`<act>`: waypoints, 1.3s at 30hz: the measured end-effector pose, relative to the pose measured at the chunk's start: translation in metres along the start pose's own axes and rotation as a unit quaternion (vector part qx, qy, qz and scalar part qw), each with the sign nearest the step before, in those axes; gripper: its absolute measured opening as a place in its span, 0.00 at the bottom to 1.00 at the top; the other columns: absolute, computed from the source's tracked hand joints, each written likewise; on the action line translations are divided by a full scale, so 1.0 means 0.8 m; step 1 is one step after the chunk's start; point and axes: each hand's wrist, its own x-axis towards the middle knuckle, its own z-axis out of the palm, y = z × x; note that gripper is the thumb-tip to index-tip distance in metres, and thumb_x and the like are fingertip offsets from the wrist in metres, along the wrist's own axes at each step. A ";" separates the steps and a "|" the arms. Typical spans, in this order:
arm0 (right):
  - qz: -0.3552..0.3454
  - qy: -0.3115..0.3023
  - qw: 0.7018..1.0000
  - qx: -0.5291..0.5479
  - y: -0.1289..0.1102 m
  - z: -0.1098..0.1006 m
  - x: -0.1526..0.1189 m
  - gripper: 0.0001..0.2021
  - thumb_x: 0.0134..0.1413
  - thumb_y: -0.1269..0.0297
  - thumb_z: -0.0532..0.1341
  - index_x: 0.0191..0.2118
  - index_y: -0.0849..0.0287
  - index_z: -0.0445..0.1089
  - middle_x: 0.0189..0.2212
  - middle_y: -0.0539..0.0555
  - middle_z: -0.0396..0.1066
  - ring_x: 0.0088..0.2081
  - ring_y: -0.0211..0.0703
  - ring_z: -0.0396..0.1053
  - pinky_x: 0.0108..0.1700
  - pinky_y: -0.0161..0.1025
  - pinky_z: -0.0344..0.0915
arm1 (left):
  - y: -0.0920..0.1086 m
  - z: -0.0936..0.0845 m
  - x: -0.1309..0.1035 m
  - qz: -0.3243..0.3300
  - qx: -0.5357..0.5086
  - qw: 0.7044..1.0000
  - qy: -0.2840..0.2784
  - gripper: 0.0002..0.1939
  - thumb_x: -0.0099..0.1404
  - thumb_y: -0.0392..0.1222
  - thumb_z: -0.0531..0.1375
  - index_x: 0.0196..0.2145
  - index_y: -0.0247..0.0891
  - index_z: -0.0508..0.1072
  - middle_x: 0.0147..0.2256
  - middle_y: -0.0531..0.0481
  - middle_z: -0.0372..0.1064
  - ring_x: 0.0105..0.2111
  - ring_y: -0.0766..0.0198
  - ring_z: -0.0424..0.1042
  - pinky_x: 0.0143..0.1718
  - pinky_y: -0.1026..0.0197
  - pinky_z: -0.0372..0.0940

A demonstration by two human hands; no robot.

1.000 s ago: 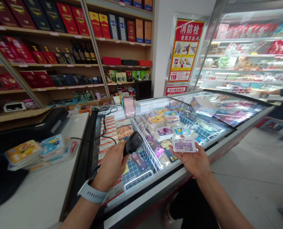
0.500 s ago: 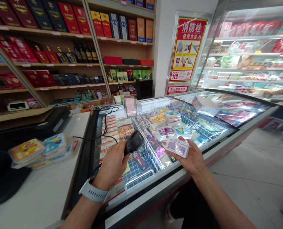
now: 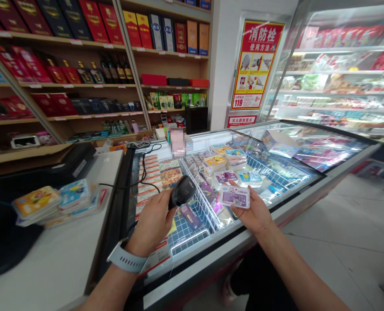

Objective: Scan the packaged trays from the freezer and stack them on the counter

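Note:
My left hand [image 3: 154, 220] is wrapped round a black barcode scanner [image 3: 182, 191], whose head points to the right. In my right hand [image 3: 255, 214] I grip a small flat plastic box [image 3: 234, 197] with a white and purple label by its right side; a barcode shows on the face turned up. The two hands are apart, both above the glass-topped freezer [image 3: 192, 255]. Just beyond the held box, several similar boxes [image 3: 226, 178] with purple, yellow and blue labels stand in stacks on the freezer.
More yellow and blue boxes [image 3: 73, 196] are piled on the white counter [image 3: 65, 259] at left. A black cable [image 3: 143, 170] runs over the freezer. An open carton [image 3: 280, 144] sits farther back. Another person's arm [image 3: 381, 124] shows at the right edge.
My right hand has turned the box so its barcode side shows, and brought it slightly left towards the scanner. My left hand with the scanner is nearly still.

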 end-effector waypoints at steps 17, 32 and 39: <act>-0.040 0.000 0.997 0.065 0.012 0.074 0.073 0.17 0.60 0.56 0.55 0.51 0.59 0.66 0.39 0.58 0.77 0.41 0.51 0.76 0.34 0.48 0.76 | -0.001 -0.006 0.000 -0.015 -0.027 0.999 0.011 0.21 0.63 0.33 0.56 0.54 0.34 0.60 0.49 0.40 0.67 0.49 0.52 0.67 0.52 0.48 0.63; 0.000 -0.076 0.995 0.067 0.064 0.096 0.160 0.15 0.60 0.60 0.51 0.47 0.60 0.68 0.37 0.56 0.77 0.39 0.48 0.76 0.37 0.47 0.74 | 0.000 -0.009 -0.001 -0.025 -0.041 0.999 0.014 0.21 0.63 0.33 0.56 0.54 0.35 0.60 0.49 0.41 0.67 0.50 0.53 0.67 0.53 0.49 0.62; -0.053 -0.046 0.995 0.070 0.057 0.091 0.166 0.14 0.51 0.64 0.54 0.42 0.62 0.68 0.32 0.55 0.77 0.35 0.47 0.75 0.39 0.48 0.74 | -0.001 -0.010 -0.002 -0.017 -0.041 0.999 0.021 0.20 0.63 0.33 0.56 0.54 0.36 0.61 0.49 0.41 0.67 0.50 0.52 0.67 0.52 0.49 0.62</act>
